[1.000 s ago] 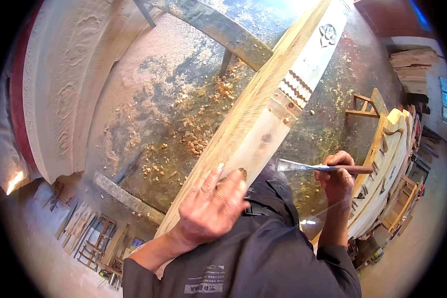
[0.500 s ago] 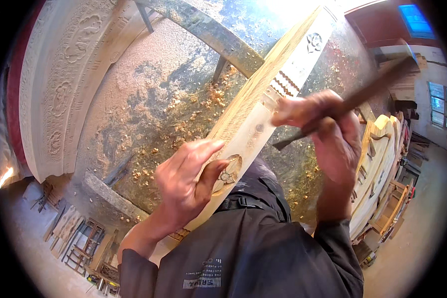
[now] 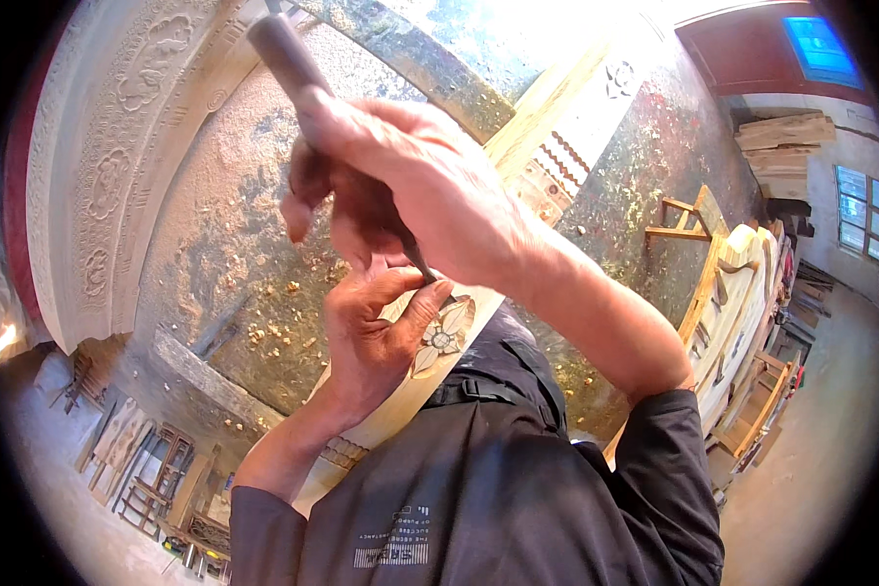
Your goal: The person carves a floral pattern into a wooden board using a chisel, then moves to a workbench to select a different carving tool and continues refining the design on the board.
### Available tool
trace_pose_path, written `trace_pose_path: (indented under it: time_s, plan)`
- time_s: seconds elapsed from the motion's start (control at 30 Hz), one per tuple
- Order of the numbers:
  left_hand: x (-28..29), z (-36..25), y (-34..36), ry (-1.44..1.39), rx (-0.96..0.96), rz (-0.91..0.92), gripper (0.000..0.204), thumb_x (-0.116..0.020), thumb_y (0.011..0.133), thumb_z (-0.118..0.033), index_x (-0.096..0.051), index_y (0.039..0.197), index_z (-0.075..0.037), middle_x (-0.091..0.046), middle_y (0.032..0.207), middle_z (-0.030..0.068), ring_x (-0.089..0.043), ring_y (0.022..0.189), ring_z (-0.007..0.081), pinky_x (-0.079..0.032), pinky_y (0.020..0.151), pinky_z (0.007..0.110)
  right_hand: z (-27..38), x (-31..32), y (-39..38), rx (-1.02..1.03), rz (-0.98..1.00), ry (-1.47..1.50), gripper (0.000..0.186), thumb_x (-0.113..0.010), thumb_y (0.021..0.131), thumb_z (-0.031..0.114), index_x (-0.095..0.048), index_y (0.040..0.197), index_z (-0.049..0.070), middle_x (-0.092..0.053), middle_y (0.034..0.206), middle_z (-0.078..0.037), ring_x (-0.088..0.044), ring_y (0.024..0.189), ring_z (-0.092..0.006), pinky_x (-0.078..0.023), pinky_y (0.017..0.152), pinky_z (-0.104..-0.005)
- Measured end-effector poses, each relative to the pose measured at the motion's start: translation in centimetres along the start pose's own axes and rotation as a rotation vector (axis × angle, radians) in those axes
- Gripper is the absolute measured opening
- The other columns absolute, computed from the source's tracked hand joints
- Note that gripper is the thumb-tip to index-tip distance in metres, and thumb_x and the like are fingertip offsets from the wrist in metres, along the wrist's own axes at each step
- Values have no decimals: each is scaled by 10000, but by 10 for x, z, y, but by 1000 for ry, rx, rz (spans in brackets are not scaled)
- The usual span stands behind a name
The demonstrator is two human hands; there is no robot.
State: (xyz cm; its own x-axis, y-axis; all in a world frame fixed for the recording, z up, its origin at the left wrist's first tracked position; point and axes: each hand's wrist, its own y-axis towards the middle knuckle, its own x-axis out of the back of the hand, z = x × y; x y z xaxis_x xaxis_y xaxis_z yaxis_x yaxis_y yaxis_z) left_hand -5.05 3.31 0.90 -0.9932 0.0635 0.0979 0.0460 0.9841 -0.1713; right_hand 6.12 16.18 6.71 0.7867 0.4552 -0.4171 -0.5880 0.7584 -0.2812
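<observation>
Dark grey long-sleeve top, sleeves pushed up past both wrists, forearms bare. Small pale printed patch on the chest at approx 6 o'clock. Black strap w/ buckle crosses the upper body near centre. No gloves on left hand (image 3: 376, 337) or right hand (image 3: 415, 181).

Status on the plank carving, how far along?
Done: a flower motif shows cut into the long wooden plank, with zigzag bands and another motif farther up, and wood chips litter the surface beneath. In hand: the right hand grips a chisel aimed at the flower, and the left hand steadies the plank beside it. Left: bare stretches between the carved patches.
</observation>
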Motion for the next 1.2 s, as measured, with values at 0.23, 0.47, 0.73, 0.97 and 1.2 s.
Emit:
trace_pose_path:
  time_s: [0.23,0.47,0.73,0.97,1.2]
  plan:
    - [-5,0,-2,-18,40,-48,82,-795,893,53,-783,974,45,-735,945,103,-696,854,164,-549,774,305,-3,-8,23,-19,-37,-115,641,-520,1083,617,-603,806,46,-689,676,-95,-554,478,-85,-453,463,-260]
    - [-8,6,-1,-110,56,-41,91,-769,920,80,-747,1009,76,-718,990,96,-708,869,127,-575,770,268,-3,-6,24,-76,-130,-120,673,-525,1054,684,-516,761,78,-683,705,-122,-478,470,-75,-395,472,-258]
    - [-8,7,0,-210,139,-24,122,-740,945,96,-697,1058,91,-696,1009,70,-731,905,124,-596,805,249,-21,6,32,-45,-145,-2,642,-525,1079,631,-551,809,48,-650,629,-130,-544,435,-95,-383,394,-269]
    - [-12,9,2,-159,102,-63,76,-784,942,10,-736,981,54,-691,946,35,-690,858,92,-557,763,247,-24,13,30,-47,-184,78,615,-522,1090,605,-539,812,57,-645,633,-129,-501,415,-113,-368,391,-273]
    - [-15,16,6,-17,65,-43,85,-792,893,79,-748,962,56,-685,897,64,-709,811,109,-564,721,256,-31,43,28,-58,-244,263,546,-464,1122,574,-489,861,95,-582,660,-112,-384,437,-98,-268,414,-252]
